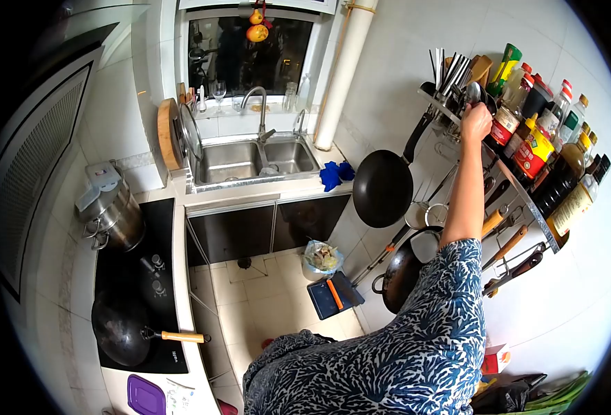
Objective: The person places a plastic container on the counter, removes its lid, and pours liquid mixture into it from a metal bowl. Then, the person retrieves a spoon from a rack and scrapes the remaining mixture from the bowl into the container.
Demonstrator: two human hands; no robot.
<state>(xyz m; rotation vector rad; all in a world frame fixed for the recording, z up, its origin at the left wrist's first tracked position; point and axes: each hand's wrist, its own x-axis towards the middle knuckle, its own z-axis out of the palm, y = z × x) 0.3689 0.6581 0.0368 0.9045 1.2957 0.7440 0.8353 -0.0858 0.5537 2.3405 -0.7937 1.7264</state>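
Note:
My right hand point(476, 123) is raised at the wall shelf point(520, 187) on the right, its fingers closed around a metal utensil point(473, 93), whose rounded end shows above the fingers. Chopsticks and other cutlery point(450, 72) stand in a holder just left of the hand. Right of it are a jar with a red label point(504, 126) and several sauce bottles point(565, 173). Below the hand, pans and utensils hang from the shelf, among them a black frying pan point(383, 188). My left hand is not visible; the patterned clothing covers the lower middle of the view.
A double sink point(229, 162) lies under the window. On the left, a steel pot point(117, 216) and a wok point(121, 328) with a wooden handle stand on the black stove point(157, 242). A waste bin point(321, 261) and a blue dustpan point(336, 295) are on the floor.

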